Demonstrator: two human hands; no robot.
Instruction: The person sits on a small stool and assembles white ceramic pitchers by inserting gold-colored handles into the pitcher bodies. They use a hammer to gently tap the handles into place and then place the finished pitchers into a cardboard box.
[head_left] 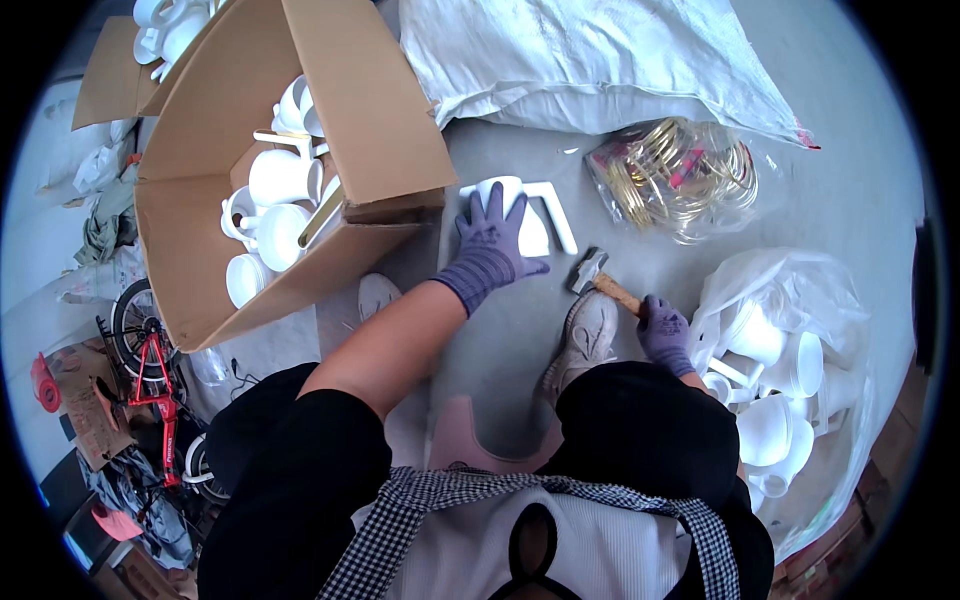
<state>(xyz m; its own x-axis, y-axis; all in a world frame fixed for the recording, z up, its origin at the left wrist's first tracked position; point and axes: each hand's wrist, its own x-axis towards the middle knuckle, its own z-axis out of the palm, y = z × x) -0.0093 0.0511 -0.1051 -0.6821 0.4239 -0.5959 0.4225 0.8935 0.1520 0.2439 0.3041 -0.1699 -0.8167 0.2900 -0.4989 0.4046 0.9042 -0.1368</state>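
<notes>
My left hand point(491, 242), in a purple glove, presses flat on a white ceramic piece point(533, 213) lying on the grey floor point(500, 340); the piece has a cup-like body and a squared handle. A hammer with a wooden handle and dark metal head point(592, 274) is gripped by my right hand point(664, 333), also purple-gloved, with the head resting near the floor just right of the white piece. I sit on a low pink stool point(470, 440) with my knees apart.
An open cardboard box point(372, 100) of white ceramic cups stands at the upper left. A clear bag of gold rings point(680, 175) lies at the upper right, a plastic bag of white cups point(790, 350) at right. A white sack point(600, 60) lies behind. A red bicycle point(150, 380) is at left.
</notes>
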